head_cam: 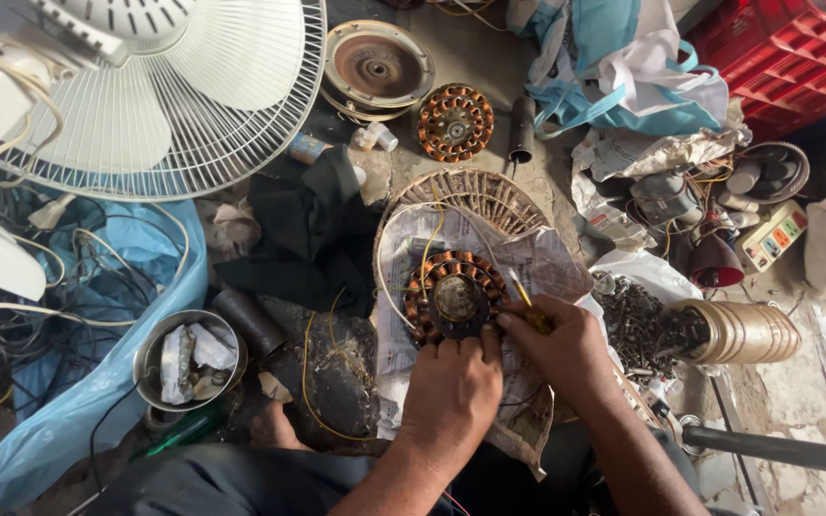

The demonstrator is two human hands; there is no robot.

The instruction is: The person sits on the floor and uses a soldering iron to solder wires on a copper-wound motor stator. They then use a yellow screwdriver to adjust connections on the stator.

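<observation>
The left hand [451,392] steadies the copper-wound stator [453,296] from six o'clock; the right hand [561,339], at four o'clock, pinches a yellow-handled tool [525,298], which should work gently beside the windings.

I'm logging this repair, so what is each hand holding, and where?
Left hand steadies the copper-wound fan motor coil at its near edge. Right hand pinches a thin yellow tool by its lower end.
</observation>
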